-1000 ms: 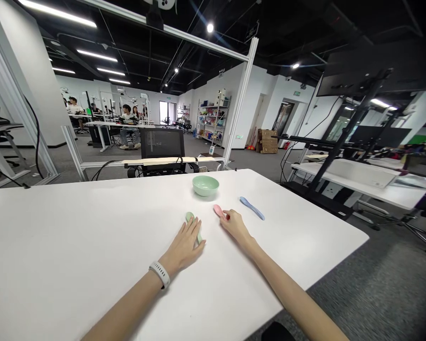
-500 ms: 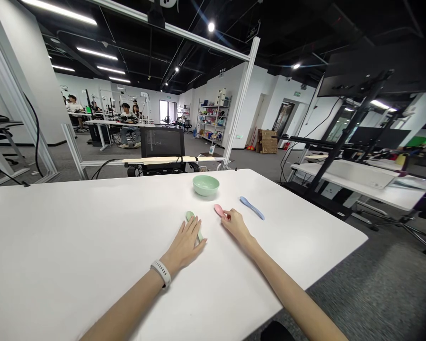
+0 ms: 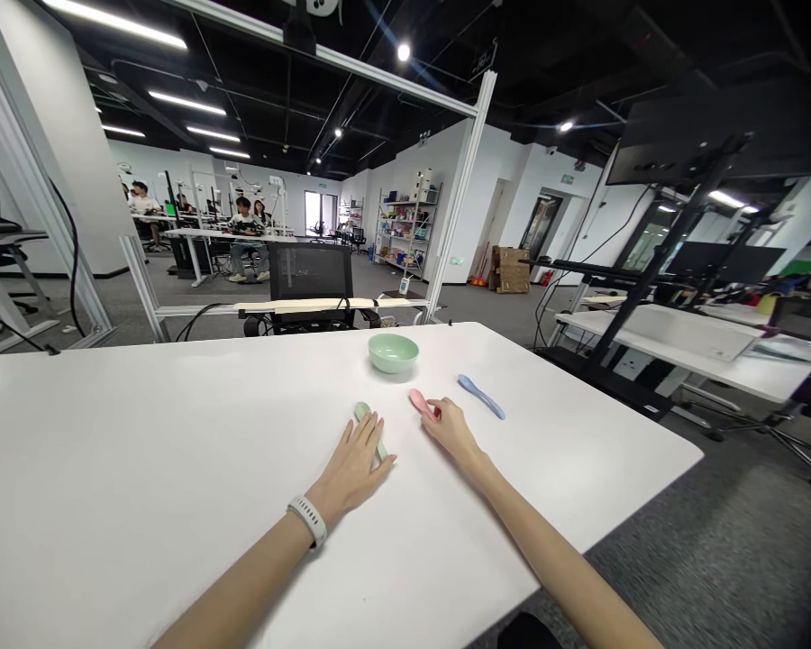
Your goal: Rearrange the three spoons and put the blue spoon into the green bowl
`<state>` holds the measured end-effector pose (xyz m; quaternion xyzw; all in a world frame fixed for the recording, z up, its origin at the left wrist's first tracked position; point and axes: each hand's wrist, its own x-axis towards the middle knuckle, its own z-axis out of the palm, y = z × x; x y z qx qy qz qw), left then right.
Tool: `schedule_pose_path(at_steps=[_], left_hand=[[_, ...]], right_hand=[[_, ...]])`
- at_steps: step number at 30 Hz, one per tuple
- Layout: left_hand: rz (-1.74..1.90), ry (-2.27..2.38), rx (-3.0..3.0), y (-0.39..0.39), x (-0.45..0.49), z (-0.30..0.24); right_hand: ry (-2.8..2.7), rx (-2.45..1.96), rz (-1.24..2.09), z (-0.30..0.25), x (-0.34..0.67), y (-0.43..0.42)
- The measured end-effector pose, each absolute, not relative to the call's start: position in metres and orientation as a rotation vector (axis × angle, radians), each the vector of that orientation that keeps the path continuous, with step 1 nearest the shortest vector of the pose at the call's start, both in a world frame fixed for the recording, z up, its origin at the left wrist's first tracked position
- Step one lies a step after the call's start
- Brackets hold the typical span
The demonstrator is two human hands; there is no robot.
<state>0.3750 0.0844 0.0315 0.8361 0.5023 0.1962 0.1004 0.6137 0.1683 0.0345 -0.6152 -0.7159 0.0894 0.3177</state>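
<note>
My left hand lies flat on the table with its fingers stretched out, across the handle of a light green spoon. The spoon's bowl end shows beyond the fingertips, and a bit of handle appears beside the thumb. To the right, the thumb and index finger of my right hand close round the handle of a pink spoon, whose far end points toward a green bowl. Most of the pink handle is hidden by the hand. A blue spoon rests to the right, apart from both hands.
All of this stands on a white table. Behind its far edge are a metal frame and a black mesh chair. Several people sit at desks in the background. A monitor stand and another desk are at the right.
</note>
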Motion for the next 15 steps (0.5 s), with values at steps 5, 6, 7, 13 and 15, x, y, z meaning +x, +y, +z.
schedule_pose_path(at_steps=[5,6,7,13,15], left_hand=[[0.597,1.503,2.486,0.083,0.377,0.033],[0.607,1.508,2.491,0.082,0.377,0.034],[0.625,1.512,2.502,0.082,0.377,0.035],[0.873,1.727,2.547,0.085,0.331,0.06],[0.917,1.909,2.484,0.083,0.291,0.067]], right_hand=[[-1.886,-1.618,0.21,0.033,0.615,0.169],[-1.88,-1.612,0.207,0.033,0.615,0.169],[-1.868,-1.606,0.206,0.034,0.616,0.17],[-1.799,-1.587,0.209,0.038,0.629,0.174],[-1.823,-1.552,0.201,0.04,0.636,0.177]])
